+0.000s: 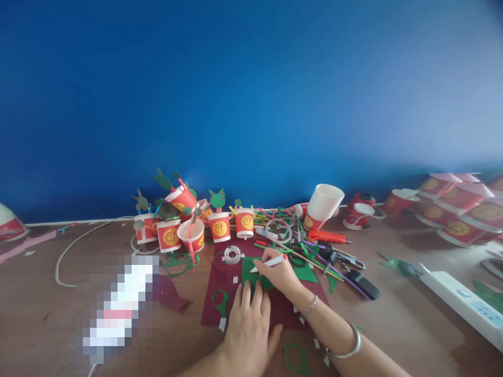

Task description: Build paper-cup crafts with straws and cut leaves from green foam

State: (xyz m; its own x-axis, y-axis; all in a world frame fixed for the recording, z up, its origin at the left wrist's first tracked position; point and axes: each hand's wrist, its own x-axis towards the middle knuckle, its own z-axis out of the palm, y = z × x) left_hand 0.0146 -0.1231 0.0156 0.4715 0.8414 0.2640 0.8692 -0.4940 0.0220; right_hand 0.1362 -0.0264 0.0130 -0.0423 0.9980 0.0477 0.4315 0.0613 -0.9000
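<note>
My right hand (280,276) grips a white marker with a red end (279,260), its tip low over a green sheet of paper (247,265). Lying flat with fingers stretched out, my left hand (248,320) rests at the near edge of that sheet. Under both is a dark red sheet (208,306). A cut green paper scrap with a hole (220,301) lies left of my left hand. Just beyond the green sheet sits a white tape roll (231,255). Dark-handled scissors (299,260) are partly hidden among clutter beside my right hand.
Decorated red paper cups (219,226) stand at the back left. Behind my right hand are a pile of straws, a stack of white-rimmed cups (323,204), an orange-red cutter (329,237) and keys with a black fob (363,284). A power strip (463,303) lies right.
</note>
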